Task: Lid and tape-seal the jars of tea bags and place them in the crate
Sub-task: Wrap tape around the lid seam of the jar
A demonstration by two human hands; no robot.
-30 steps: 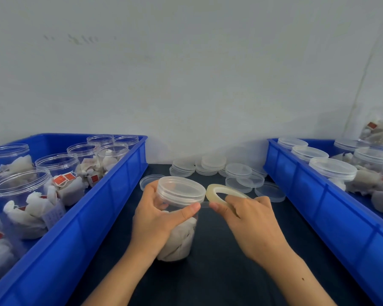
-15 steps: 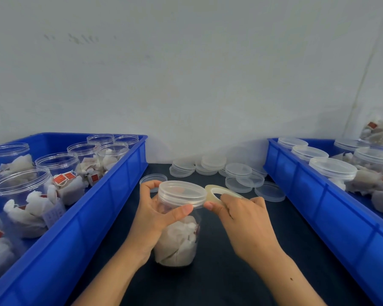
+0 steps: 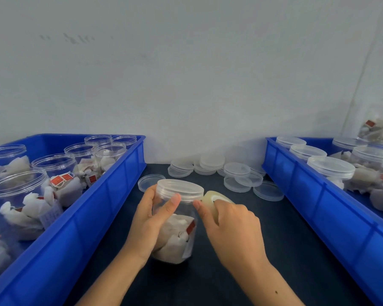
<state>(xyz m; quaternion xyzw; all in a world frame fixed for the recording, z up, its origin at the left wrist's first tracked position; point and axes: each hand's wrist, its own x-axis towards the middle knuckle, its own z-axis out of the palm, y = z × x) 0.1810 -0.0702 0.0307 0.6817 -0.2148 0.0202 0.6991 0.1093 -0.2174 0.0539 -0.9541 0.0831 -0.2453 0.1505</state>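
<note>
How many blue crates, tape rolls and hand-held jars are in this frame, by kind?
Blue crates: 2 (left crate, right crate)
Tape rolls: 1 (tape roll)
Hand-held jars: 1 (jar)
Total: 4

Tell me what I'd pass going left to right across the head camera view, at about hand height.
Left blue crate of open jars → left hand → lidded jar → tape roll → right hand → right blue crate of lidded jars.
</note>
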